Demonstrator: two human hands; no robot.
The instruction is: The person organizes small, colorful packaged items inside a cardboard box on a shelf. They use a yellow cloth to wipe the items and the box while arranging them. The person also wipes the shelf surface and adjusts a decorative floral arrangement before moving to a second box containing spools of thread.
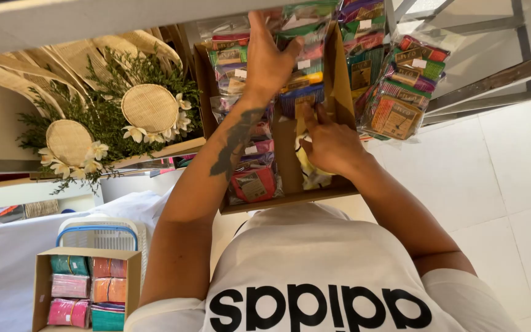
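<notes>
Fingers of left hand clamp upright packets at box's far end | right hand nearer, fingers pinching yellow packet | cardboard box long axis runs away from body

A: Brown cardboard box, packets inside in red, green, blue and yellow.

B: White shirt, black lettering. Lower box shows teal, pink and orange bundles. Tan woven discs, white flowers, dark green sprigs.
</notes>
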